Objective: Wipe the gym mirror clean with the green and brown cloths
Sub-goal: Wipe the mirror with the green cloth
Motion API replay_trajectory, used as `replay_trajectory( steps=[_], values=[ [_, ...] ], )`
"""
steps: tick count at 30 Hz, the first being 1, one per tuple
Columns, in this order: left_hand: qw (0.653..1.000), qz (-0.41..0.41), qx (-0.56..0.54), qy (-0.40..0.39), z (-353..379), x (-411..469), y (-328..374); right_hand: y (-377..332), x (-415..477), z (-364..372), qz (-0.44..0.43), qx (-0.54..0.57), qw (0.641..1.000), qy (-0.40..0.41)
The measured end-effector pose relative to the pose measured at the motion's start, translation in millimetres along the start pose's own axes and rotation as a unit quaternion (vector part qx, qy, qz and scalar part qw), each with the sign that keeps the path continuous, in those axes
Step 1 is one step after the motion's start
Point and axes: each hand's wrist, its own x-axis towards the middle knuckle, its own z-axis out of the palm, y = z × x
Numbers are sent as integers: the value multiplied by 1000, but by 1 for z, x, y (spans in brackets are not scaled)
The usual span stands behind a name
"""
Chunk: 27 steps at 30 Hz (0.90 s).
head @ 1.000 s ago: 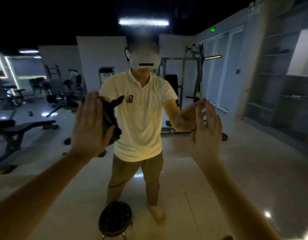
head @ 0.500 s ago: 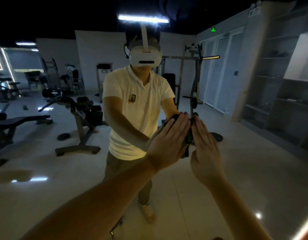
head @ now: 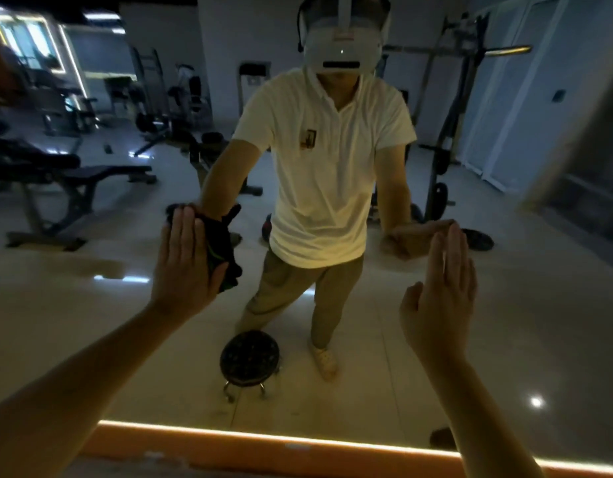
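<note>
The gym mirror (head: 525, 326) fills the view and reflects me and the room. My left hand (head: 184, 267) lies flat with straight fingers and presses a dark green cloth (head: 224, 250) against the glass at centre left. The cloth sticks out past the hand on its right side. My right hand (head: 443, 298) is held flat with straight fingers at the glass on the right, and its reflection meets it just above. No brown cloth shows under that hand; I cannot tell whether one is hidden there.
A lit strip (head: 263, 438) runs along the mirror's bottom edge above an orange ledge (head: 229, 460). The glass reflects a round black stool (head: 250, 355) near my feet, weight benches at the left and a rack at the right.
My left hand swept the green cloth from the left across to the right hand, then back left and lower. The right hand stayed flat at the right. The view tilted down.
</note>
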Motion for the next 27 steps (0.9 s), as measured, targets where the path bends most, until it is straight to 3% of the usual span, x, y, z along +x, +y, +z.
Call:
replay_trajectory(
  steps=[2, 6, 11, 15, 19, 22, 25, 27],
  values=[
    [999, 25, -38, 21, 9, 4, 35, 2, -10, 2, -11, 2, 1000, -10],
    [977, 210, -9, 46, 34, 9, 128, 9, -24, 2, -26, -3, 998, -51],
    [944, 329, 27, 16, 56, -2, 228, 23, -33, 1, -62, -7, 995, -73],
    [950, 309, 33, 20, 44, 2, 187, 35, -26, -5, -71, -19, 994, -76],
    [986, 139, -88, 12, 12, 17, 83, 41, -9, -16, 12, -22, 1000, -19],
    [996, 60, -47, 35, -6, 30, 39, 54, 0, -24, 45, -12, 999, 1],
    [996, 50, -40, 66, -5, 49, 74, 79, -5, -31, 38, -1, 999, -8],
    [992, 88, -55, 68, -4, 65, 127, 97, -9, -39, 39, 9, 999, -21]
  ],
)
